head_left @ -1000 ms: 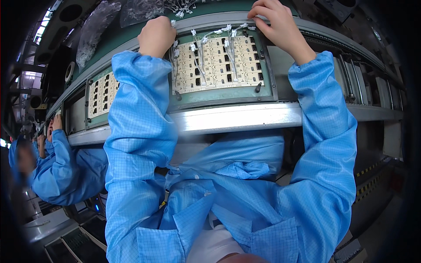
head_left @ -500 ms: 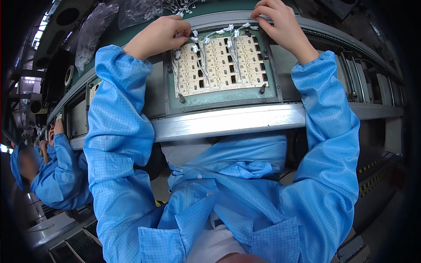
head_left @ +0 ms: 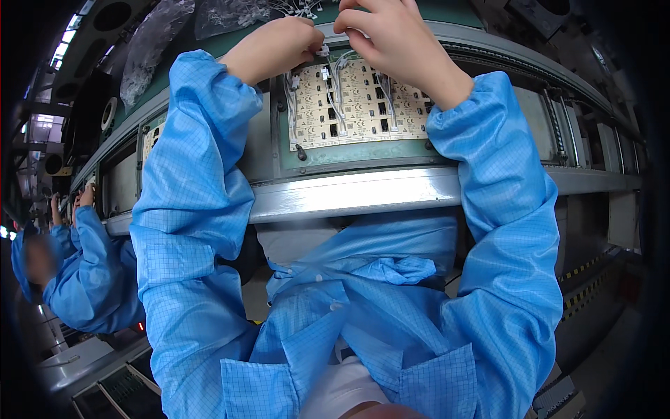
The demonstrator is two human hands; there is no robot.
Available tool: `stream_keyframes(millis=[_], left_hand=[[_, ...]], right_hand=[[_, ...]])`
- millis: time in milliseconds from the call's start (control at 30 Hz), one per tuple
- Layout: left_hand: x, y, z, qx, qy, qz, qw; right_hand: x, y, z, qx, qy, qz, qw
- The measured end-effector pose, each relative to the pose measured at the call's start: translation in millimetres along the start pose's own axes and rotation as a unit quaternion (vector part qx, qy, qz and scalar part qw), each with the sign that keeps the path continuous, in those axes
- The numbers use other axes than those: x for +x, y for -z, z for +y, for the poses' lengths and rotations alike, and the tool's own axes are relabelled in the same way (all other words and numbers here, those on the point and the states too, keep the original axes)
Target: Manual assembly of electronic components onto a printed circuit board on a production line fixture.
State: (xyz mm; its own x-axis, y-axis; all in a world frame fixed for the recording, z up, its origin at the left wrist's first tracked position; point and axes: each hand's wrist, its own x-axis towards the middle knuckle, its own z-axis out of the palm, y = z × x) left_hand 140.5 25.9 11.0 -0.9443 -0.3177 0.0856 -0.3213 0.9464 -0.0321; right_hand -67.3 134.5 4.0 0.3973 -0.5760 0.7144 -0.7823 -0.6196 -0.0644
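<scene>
A panel of cream circuit boards with black components lies in a green carrier in front of me. White wires with small plugs run over the boards toward the panel's far edge. My left hand is at the far left corner, thumb and fingers pinched together at a white connector. Over the panel's far right part, my right hand is bent with index finger and thumb apart; nothing shows between them. It hides the boards' far right corner. Some of its fingertips are cut off by the upper edge.
A metal rail runs along the near side of the carrier. Beyond lie clear plastic bags and a heap of white wired connectors. Further left, a co-worker in blue is at the same line.
My right hand has moved left from the panel's far right corner, nearer my left hand. My left hand has shifted slightly right and away from me. The panel appears a little further right.
</scene>
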Motion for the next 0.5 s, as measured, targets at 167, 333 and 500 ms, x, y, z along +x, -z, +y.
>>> stream_keyframes(millis=[167,333,500], left_hand=[[-14.4,-8.9,4.4,-0.027,0.014,0.044,0.999],[-24.2,-18.3,4.2,0.002,-0.006,0.113,0.994],[-30.2,-20.7,3.5,-0.015,-0.007,0.160,0.987]], right_hand=[[-8.2,-0.2,10.8,0.033,-0.062,-0.028,0.997],[-3.1,-14.2,-6.9,0.025,-0.058,-0.092,0.994],[0.5,-17.6,-9.7,-0.046,-0.072,-0.243,0.966]])
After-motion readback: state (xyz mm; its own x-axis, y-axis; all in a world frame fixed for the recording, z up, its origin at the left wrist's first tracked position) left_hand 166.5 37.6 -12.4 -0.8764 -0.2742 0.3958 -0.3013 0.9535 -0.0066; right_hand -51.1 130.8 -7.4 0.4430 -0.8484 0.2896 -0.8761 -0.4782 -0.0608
